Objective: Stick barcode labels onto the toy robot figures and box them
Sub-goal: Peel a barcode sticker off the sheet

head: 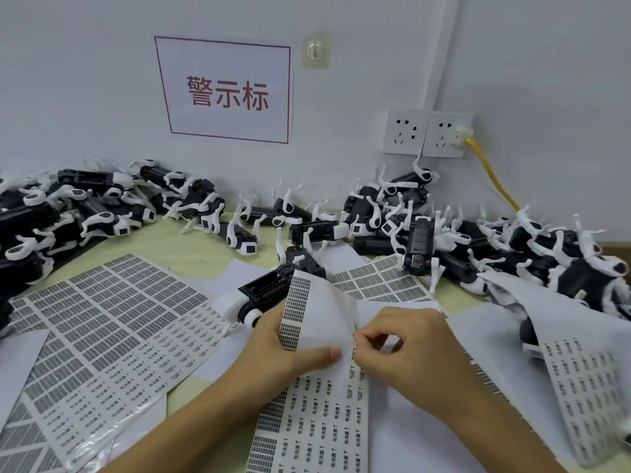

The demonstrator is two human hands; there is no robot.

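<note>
Pinching label sheet, left hand and right hand

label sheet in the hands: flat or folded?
Folded. The label sheet bends upward, held by the left hand; the right hand pinches its edge.

A plain white wall stands behind the pale yellow-green tabletop. On it hang a red-bordered paper sign with red Chinese characters, a clear adhesive hook, and a double wall socket with a yellow cable plugged into its right side. Light is even.
</note>
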